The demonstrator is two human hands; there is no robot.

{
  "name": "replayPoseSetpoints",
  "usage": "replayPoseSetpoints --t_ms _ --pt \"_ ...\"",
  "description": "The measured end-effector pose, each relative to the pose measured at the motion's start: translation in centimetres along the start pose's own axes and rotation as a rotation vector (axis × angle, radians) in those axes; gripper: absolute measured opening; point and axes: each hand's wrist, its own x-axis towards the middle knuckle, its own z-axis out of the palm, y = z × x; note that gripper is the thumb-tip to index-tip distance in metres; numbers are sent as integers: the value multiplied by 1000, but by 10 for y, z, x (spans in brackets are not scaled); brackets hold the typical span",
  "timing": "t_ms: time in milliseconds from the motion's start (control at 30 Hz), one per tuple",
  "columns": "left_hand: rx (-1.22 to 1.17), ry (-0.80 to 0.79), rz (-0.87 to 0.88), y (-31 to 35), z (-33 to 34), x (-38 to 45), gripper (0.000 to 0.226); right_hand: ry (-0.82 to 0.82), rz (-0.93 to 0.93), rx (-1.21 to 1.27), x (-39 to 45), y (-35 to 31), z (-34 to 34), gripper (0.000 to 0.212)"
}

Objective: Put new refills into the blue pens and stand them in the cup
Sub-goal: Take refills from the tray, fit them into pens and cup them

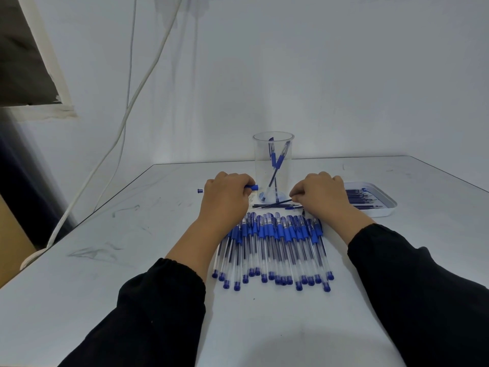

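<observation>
My left hand grips a blue pen lying crosswise; its blue ends stick out on both sides of the fist. My right hand pinches a thin dark refill whose free end points left over the table. A second refill and a small blue piece lie just below it. Behind the hands stands a clear cup holding two blue pens. A row of several blue pens lies side by side in front of my hands. Right of my right hand, a white tray holds several refills.
The white table meets a white wall at its back edge. White cables hang down the wall at the left and drop past the table's left edge. A dark opening sits at the upper left.
</observation>
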Motion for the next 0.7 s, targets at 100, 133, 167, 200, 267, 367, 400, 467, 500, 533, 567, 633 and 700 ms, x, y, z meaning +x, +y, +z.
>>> replayPoseSetpoints --t_ms 100,133,167,200,267,367,400,467,500,533,567,633,700 --pt "2 2 2 0 0 0 27 3 -16 -18 0 -2 3 28" --pt "-2 3 0 0 0 0 27 1 -15 -33 0 -3 3 28" --pt "-4 4 -1 0 0 0 27 -5 -12 -50 0 -3 4 29" --pt "-4 4 0 1 0 0 27 -11 -7 -66 0 -3 4 29" --pt "0 4 1 0 0 0 27 -18 4 -86 0 -2 5 30" --pt "0 1 -1 1 0 0 27 -23 12 -91 1 -2 5 31" --pt "0 0 -2 1 0 0 27 -22 12 -92 1 -3 5 32" --pt "-1 1 -4 2 0 0 27 -16 13 -93 2 -4 4 33" --pt "-1 2 -3 2 0 0 27 -16 14 -95 2 -4 4 34" --pt "0 3 -3 2 0 0 27 -17 13 -100 2 -4 5 34" --pt "1 2 -2 1 0 -1 27 -20 11 -108 1 -5 5 35" --pt "4 2 0 1 0 -1 27 -21 4 -122 0 -5 5 34" --pt "6 -3 -1 2 0 -1 27 -20 2 -123 0 -5 5 33"
